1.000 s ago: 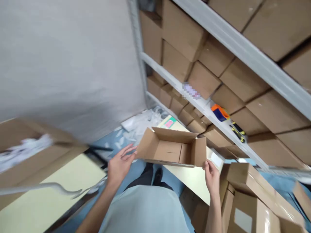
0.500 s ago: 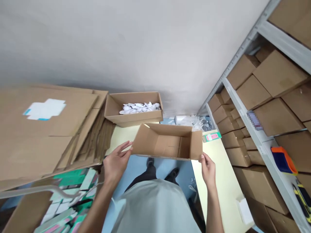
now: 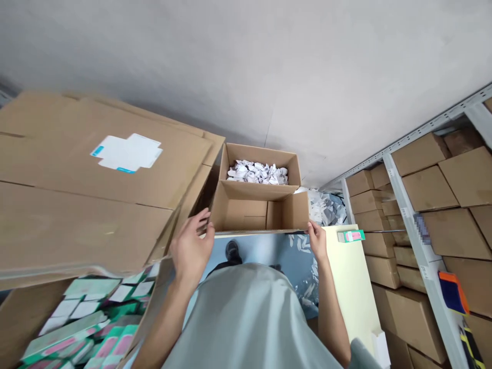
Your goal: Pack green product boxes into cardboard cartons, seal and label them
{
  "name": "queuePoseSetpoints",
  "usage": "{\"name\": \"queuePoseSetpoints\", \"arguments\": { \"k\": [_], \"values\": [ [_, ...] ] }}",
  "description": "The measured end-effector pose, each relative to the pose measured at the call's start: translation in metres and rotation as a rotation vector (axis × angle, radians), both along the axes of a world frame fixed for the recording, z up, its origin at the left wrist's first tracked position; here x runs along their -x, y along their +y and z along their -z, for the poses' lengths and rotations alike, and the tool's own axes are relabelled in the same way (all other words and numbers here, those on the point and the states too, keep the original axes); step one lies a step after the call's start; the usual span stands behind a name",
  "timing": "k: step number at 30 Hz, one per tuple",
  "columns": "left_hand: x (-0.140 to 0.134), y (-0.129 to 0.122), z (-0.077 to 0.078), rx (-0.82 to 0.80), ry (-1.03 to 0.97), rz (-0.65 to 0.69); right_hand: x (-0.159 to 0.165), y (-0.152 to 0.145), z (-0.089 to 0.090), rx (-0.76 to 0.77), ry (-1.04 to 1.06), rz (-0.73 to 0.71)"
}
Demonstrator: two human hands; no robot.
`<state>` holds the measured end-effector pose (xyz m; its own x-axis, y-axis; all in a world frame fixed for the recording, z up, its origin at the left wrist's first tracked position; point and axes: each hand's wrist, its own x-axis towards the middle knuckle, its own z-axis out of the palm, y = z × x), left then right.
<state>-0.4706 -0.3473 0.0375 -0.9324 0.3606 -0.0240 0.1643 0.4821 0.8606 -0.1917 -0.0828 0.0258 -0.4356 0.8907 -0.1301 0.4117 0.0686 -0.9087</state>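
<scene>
1 ctn (image 3: 248, 211) held | cream tbl (image 3: 346, 277) | blue flr (image 3: 261, 248) | gry wall (image 3: 288, 77)

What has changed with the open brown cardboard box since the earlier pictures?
Relative to the brown carton of white crumpled pieces, the open brown cardboard box has moved left and now appears directly in front of it. The view has turned too. The right hand still holds the box's right side; the left hand stays beside its left edge, contact unclear.

L arm (image 3: 164, 320) & R arm (image 3: 332, 305) fwd, apart. L grip (image 3: 192, 248) half-curled, thumb (image 3: 209, 234) out; R grip (image 3: 317, 241) pinched.
</scene>
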Motion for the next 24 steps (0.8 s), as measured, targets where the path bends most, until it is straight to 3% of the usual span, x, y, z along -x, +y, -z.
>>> {"name": "queuePoseSetpoints", "arguments": {
  "k": [4,9,16,21,24],
  "values": [
    [0.026,0.001,0.014,0.063,0.05,0.079,0.028,-0.001,0.017,0.024,-0.054,0.023],
    [0.043,0.009,0.026,0.111,0.057,0.119,0.038,-0.004,0.026,0.053,-0.104,0.044],
    [0.084,0.077,0.02,-0.031,0.223,0.273,0.066,0.049,-0.008,-0.063,-0.1,-0.059],
    [0.108,0.108,0.038,0.115,0.269,0.368,0.127,0.102,-0.023,-0.196,-0.064,-0.186],
    [0.11,0.117,0.05,0.21,0.287,0.405,0.173,0.131,-0.025,-0.282,-0.189,-0.328]
  ]
}}
